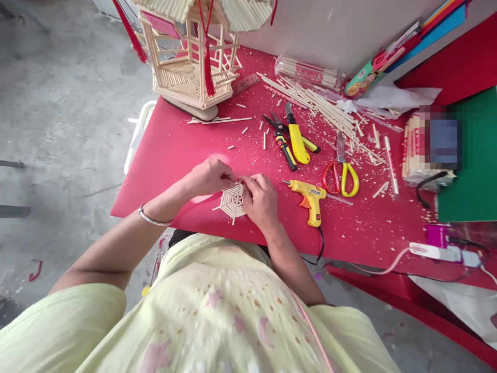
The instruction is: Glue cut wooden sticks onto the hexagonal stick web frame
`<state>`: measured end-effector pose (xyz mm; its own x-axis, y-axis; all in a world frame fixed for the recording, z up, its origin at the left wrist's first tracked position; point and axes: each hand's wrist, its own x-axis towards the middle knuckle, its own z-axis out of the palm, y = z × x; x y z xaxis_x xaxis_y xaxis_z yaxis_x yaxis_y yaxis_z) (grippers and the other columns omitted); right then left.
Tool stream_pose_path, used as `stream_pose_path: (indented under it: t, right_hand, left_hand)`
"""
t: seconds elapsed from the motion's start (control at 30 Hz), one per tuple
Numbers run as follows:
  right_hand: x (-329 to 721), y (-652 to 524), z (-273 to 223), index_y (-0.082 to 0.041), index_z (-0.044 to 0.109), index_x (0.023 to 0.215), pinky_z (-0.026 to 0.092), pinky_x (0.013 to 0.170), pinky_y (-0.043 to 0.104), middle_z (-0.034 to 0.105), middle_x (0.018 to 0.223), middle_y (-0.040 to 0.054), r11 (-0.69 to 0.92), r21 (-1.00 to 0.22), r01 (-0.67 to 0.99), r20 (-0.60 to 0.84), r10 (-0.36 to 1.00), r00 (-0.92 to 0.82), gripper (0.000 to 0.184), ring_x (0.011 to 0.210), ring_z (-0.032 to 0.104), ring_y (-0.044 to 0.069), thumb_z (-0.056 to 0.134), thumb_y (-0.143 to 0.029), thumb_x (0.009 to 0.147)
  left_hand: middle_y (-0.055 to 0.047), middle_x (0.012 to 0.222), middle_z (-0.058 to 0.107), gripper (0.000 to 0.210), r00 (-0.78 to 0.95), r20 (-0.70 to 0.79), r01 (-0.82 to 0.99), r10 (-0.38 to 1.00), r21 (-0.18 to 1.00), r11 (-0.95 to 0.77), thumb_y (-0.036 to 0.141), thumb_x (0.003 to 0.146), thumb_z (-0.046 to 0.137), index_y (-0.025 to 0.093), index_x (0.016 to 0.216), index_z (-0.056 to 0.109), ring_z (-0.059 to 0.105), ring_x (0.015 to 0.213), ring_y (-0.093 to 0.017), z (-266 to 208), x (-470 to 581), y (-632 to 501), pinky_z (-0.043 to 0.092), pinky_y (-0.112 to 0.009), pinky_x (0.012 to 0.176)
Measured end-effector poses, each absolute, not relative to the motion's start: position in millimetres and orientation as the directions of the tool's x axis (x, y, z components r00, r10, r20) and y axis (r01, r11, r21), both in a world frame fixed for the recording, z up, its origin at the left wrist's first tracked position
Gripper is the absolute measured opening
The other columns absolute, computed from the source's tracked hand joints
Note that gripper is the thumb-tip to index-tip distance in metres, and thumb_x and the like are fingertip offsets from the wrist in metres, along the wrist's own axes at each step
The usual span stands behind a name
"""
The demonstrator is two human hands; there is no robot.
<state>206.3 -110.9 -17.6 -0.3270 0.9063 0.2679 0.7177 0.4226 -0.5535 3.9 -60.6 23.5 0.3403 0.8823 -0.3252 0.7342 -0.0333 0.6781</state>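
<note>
A small six-sided lattice panel of thin wooden sticks (232,201), patterned like a spider web, is at the front edge of the red table. My right hand (262,201) grips its right side with bent fingers. My left hand (212,177) is closed in a pinch at the panel's upper left edge; whatever sits between those fingertips is too small to make out. Right of my hands lies a yellow hot glue gun (308,198), its nozzle pointing left. Short stick offcuts (264,141) and crumbs are scattered beyond.
A stick-built pavilion (194,77) with red tassels stands at the back left. Pliers (285,142), a yellow utility knife (297,137) and scissors (341,168) lie behind the glue gun. Loose sticks (322,106) spread further back. A power strip (442,252) sits at the right.
</note>
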Motion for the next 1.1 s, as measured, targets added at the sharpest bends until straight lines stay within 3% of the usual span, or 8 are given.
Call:
stream_pose_path:
  t: [0.27,0.6,1.1]
  right_hand:
    - [206.6,-111.3,-16.6,-0.02,0.071,0.125,0.05,0.092,0.037,0.065,0.106,0.0095,0.423,-0.55,0.72,0.269,0.906,-0.326,0.035,0.102,0.06,0.024,0.049,-0.013,0.098]
    - [207.7,-111.9,-19.6,-0.02,0.073,0.122,0.05,0.093,0.037,0.065,0.106,0.0092,0.422,-0.554,0.717,0.274,0.906,-0.322,0.034,0.103,0.06,0.024,0.051,-0.013,0.097]
    - [207.5,-111.6,-19.8,-0.019,0.072,0.123,0.048,0.094,0.037,0.065,0.107,0.0098,0.416,-0.548,0.726,0.252,0.909,-0.331,0.034,0.104,0.059,0.024,0.05,-0.013,0.097]
  left_hand:
    - [-0.002,0.071,0.074,0.02,0.347,-0.31,0.692,0.885,0.721,-0.019,0.023,0.075,0.067,0.015,0.086,0.082,0.06,0.065,-0.013,21.3,2.6,-63.8,0.041,-0.023,0.06]
    - [0.0,0.062,0.07,0.021,0.354,-0.189,0.745,0.916,0.649,-0.154,0.024,0.079,0.062,0.016,0.078,0.081,0.055,0.059,-0.011,12.5,4.1,-70.4,0.037,-0.022,0.056]
    - [-0.001,0.069,0.073,0.02,0.33,-0.2,0.723,0.923,0.682,-0.11,0.024,0.078,0.063,0.018,0.082,0.082,0.059,0.064,-0.013,8.7,4.0,-70.8,0.041,-0.022,0.059]
